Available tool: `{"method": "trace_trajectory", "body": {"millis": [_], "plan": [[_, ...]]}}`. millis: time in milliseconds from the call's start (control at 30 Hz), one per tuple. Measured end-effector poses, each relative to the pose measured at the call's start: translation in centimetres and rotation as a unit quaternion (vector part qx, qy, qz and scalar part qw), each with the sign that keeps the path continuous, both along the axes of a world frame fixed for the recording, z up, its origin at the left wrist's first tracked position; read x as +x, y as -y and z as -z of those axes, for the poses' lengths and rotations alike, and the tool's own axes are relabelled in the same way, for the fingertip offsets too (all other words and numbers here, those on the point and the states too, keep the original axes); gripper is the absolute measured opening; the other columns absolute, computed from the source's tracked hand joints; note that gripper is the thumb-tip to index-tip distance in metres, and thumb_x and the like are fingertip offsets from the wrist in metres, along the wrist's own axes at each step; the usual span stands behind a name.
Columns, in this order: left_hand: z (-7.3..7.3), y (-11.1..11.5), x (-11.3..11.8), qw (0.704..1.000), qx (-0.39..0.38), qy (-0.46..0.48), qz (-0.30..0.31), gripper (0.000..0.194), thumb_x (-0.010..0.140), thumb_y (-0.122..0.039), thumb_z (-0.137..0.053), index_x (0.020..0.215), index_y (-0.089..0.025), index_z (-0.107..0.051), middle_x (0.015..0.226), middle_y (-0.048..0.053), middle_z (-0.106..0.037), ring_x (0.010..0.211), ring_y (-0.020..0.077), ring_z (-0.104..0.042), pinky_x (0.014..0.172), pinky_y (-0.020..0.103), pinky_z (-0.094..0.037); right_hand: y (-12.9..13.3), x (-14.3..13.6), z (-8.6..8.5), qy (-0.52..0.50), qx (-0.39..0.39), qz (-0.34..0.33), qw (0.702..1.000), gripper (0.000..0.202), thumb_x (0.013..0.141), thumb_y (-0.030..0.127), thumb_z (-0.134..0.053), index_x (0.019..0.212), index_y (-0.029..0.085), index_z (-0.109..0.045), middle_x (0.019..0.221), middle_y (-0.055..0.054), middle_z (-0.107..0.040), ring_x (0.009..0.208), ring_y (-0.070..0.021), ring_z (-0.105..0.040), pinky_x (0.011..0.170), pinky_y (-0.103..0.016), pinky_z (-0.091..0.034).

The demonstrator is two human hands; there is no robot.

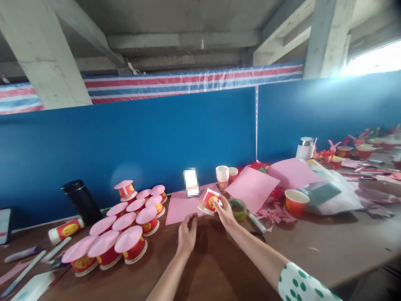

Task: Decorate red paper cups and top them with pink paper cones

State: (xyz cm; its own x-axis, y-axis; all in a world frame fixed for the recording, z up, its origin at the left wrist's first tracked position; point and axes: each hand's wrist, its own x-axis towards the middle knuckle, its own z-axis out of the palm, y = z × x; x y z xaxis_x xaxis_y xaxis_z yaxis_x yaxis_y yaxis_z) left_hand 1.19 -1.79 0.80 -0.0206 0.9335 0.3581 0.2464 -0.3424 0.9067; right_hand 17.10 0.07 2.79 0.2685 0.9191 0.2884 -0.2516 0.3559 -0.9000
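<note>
**Red paper cup held tilted in right hand, above brown tabletop**

Near edge: smooth brown tabletop (200, 276), slight sheen. Left hand (187, 236) is held just above it, fingers loosely curled, narrow gap to thumb. Red paper cup (209, 202) is gripped between thumb and fingers of right hand (224, 211); finger spacing is set by the cup. Cup is located in front of the pink sheet (180, 207), tilted well off upright. Cup look: glossy red wall, round yellow emblem, pale rim band.

Green tape roll (240, 210), ring-shaped, is seen just beside right hand. To the left, capped cups (131, 244) are grouped in rows: red walls, yellow emblems, thin matte pink discs on top, pale rims down. Black cylindrical bottle (82, 202) is placed behind, leaning in view. Right side: wide red cup (296, 203) is stood upright near crinkled pink scraps (278, 213).

Farther: white stacked cups (222, 175) are stood by the smooth blue panel (175, 142). Beyond it, wrinkled striped plastic sheeting (194, 83) is stretched below rough grey concrete beams (184, 40).
</note>
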Motion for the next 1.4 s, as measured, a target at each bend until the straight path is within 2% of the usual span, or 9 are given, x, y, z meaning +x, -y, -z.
{"method": "trace_trajectory", "body": {"millis": [100,267,400,600,767,900,1100,1267,1400], "plan": [[-0.5,0.2,0.8,0.990,-0.073,0.088,0.084,0.028,0.075,-0.031,-0.054,0.097,-0.016,-0.061,0.100,0.010,-0.066,0.096,0.0218,-0.061,0.085,0.035,-0.047,-0.3,0.1,0.0,0.007,0.009,0.004,1.000,0.042,0.068,0.052,-0.065,0.090,0.017,-0.057,0.075,-0.004,-0.063,0.064,-0.0177,-0.060,0.052,-0.025,-0.048],[-0.9,-0.2,1.8,0.916,-0.196,0.301,0.177,0.037,0.071,-0.018,-0.050,0.108,-0.018,-0.057,0.109,0.010,-0.063,0.099,0.0211,-0.060,0.086,0.037,-0.048,-0.6,-0.5,0.8,0.034,0.018,-0.004,0.999,0.036,0.075,0.046,-0.061,0.094,0.016,-0.058,0.080,-0.005,-0.063,0.070,-0.0186,-0.061,0.059,-0.027,-0.050],[-1.0,-0.4,1.9,0.868,-0.229,0.371,0.238,0.037,0.074,-0.020,-0.051,0.110,-0.017,-0.057,0.112,0.010,-0.062,0.105,0.0232,-0.057,0.091,0.039,-0.045,-0.6,-1.1,1.3,0.094,0.046,-0.005,0.994,0.036,0.077,0.041,-0.060,0.104,0.017,-0.056,0.086,-0.005,-0.064,0.078,-0.0197,-0.060,0.066,-0.027,-0.050],[-0.3,-0.2,1.7,0.800,-0.260,0.460,0.282,0.044,0.077,-0.014,-0.050,0.120,-0.021,-0.052,0.117,0.007,-0.060,0.112,0.0218,-0.052,0.097,0.040,-0.039,-0.7,-1.1,1.8,0.159,0.029,0.024,0.987,0.036,0.080,0.039,-0.058,0.108,0.016,-0.053,0.085,-0.003,-0.063,0.074,-0.0169,-0.060,0.063,-0.024,-0.049],[-0.5,0.2,2.0,0.810,-0.261,0.446,0.277,0.048,0.077,-0.010,-0.057,0.122,-0.024,-0.051,0.119,0.007,-0.059,0.116,0.0215,-0.049,0.099,0.038,-0.037,-0.8,-1.4,2.0,0.179,0.015,0.026,0.983,0.037,0.081,0.037,-0.056,0.112,0.017,-0.051,0.085,-0.003,-0.064,0.074,-0.0164,-0.061,0.063,-0.024,-0.050],[-0.7,0.3,2.2,0.812,-0.273,0.447,0.257,0.038,0.078,-0.013,-0.059,0.116,-0.020,-0.057,0.114,0.008,-0.062,0.110,0.0202,-0.053,0.099,0.037,-0.038,-0.8,-1.5,2.1,0.192,0.000,0.032,0.981,0.036,0.081,0.038,-0.055,0.110,0.016,-0.053,0.086,-0.003,-0.065,0.074,-0.0166,-0.062,0.064,-0.024,-0.051],[-0.3,-0.2,1.3,0.789,-0.276,0.515,0.192,0.026,0.075,-0.011,-0.062,0.100,-0.018,-0.063,0.100,0.006,-0.067,0.097,0.0159,-0.060,0.094,0.035,-0.044,0.0,-1.2,1.6,0.221,0.041,0.055,0.973,0.060,0.076,0.033,-0.063,0.128,0.018,-0.038,0.111,-0.010,-0.058,0.087,-0.0176,-0.061,0.071,-0.028,-0.053],[-0.4,-0.7,0.9,0.779,-0.285,0.547,0.111,0.015,0.073,-0.007,-0.062,0.087,-0.014,-0.064,0.087,0.006,-0.069,0.084,0.0140,-0.064,0.090,0.032,-0.048,1.5,-0.9,1.0,0.303,0.100,0.119,0.940,0.024,0.088,0.023,-0.047,0.109,0.018,-0.054,0.100,-0.010,-0.061,0.092,-0.0199,-0.060,0.080,-0.032,-0.050],[-0.3,-0.7,0.9,0.783,-0.297,0.540,0.080,0.011,0.076,-0.007,-0.057,0.085,-0.011,-0.063,0.084,0.008,-0.068,0.082,0.0158,-0.065,0.087,0.033,-0.051,2.7,-1.1,0.4,0.353,0.157,0.120,0.914,0.027,0.088,0.018,-0.045,0.114,0.020,-0.054,0.099,-0.010,-0.063,0.090,-0.0200,-0.060,0.081,-0.033,-0.049]]}}
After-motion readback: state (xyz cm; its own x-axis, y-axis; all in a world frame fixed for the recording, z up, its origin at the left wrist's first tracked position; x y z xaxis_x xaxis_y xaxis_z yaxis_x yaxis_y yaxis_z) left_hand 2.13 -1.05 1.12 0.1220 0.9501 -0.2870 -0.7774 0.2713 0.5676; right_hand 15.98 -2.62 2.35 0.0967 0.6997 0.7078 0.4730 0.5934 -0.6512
